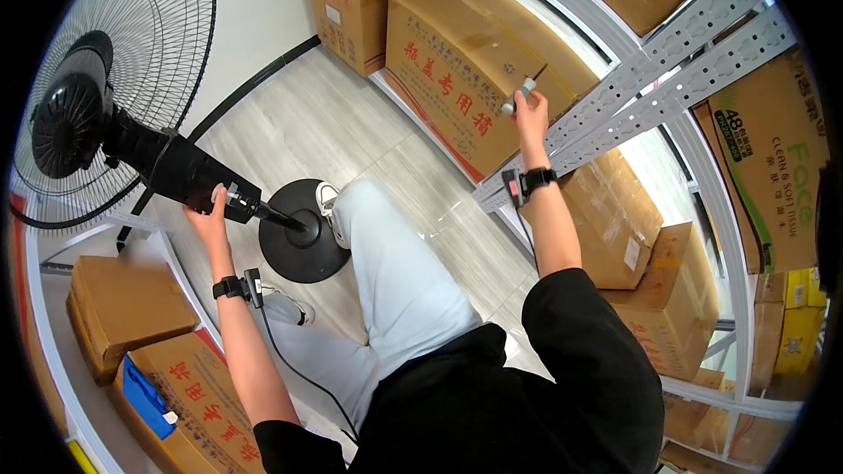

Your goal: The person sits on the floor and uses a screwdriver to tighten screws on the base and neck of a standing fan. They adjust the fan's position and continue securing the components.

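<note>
On the left stands a black pedestal fan [167, 162] with a wire cage, its pole rising from a round black base [303, 256]. My left hand [209, 224] is at the lower end of its black body, fingers closed around the housing beside the control panel. My right hand [532, 114] is raised at the right, in front of a large cardboard box [439, 44]. Its fingers close on a small grey cylinder [518, 96], whose exact kind I cannot make out. Each wrist wears a black strap with a small cabled device.
Metal shelving with a perforated upright [650, 79] runs along the right, loaded with cardboard boxes [615, 219]. More boxes [132, 307] sit on a low shelf at lower left, one with a blue item [149, 395] on it. One foot rests by the fan base on the tiled floor [369, 132].
</note>
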Action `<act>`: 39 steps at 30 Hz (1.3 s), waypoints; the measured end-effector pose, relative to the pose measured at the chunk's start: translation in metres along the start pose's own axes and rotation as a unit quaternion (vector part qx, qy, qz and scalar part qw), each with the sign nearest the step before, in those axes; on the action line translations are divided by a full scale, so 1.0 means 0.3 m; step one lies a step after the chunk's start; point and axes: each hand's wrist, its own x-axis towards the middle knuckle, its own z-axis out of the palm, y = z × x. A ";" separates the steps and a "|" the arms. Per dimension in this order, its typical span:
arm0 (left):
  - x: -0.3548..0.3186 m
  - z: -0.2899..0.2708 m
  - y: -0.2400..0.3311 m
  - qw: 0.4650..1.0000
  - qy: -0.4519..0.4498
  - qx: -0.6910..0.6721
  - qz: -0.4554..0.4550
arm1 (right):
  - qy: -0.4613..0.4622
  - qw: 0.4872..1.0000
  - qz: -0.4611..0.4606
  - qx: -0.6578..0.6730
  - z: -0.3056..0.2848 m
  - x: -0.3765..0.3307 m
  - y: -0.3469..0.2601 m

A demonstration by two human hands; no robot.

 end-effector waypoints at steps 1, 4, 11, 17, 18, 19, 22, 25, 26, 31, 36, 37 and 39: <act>0.008 -0.009 -0.005 1.000 -0.003 0.006 0.006 | 0.035 0.996 -0.035 -0.068 0.001 0.048 0.022; -0.034 -0.004 -0.003 0.999 0.003 0.032 0.008 | 0.058 0.965 -0.113 -0.228 -0.026 0.143 0.018; -0.033 -0.008 0.015 0.999 0.006 0.036 -0.005 | 0.023 0.885 -0.136 -0.444 -0.016 0.214 -0.041; -0.029 -0.023 -0.017 1.000 -0.003 0.029 -0.010 | -0.006 0.809 -0.295 -0.509 0.049 0.255 -0.048; -0.031 -0.014 -0.019 1.000 -0.004 0.028 -0.011 | -0.026 0.822 -0.308 -0.477 0.063 0.276 -0.048; -0.035 -0.006 -0.021 0.999 0.000 0.036 -0.015 | -0.044 0.828 -0.286 -0.480 0.075 0.299 -0.049; -0.038 -0.042 -0.037 0.998 0.009 0.061 -0.007 | -0.083 0.840 -0.228 -0.486 0.136 0.333 -0.057; -0.045 -0.076 -0.054 0.998 0.003 0.066 0.012 | -0.059 0.825 -0.196 -0.526 0.177 0.388 -0.040; -0.045 -0.081 -0.054 0.998 0.001 0.065 0.009 | -0.042 0.811 -0.192 -0.551 0.187 0.422 -0.032; -0.071 -0.110 0.003 0.999 0.004 0.047 -0.009 | -0.031 0.808 -0.147 -0.570 0.258 0.458 -0.013; -0.094 -0.075 0.030 0.999 0.014 0.043 0.001 | -0.038 0.801 -0.216 -0.558 0.242 0.583 0.067; -0.107 -0.109 0.039 0.998 0.024 0.051 0.002 | -0.058 0.803 -0.207 -0.556 0.273 0.537 0.046; -0.121 -0.131 0.051 0.998 0.034 0.055 0.004 | -0.085 0.804 -0.185 -0.558 0.266 0.478 -0.017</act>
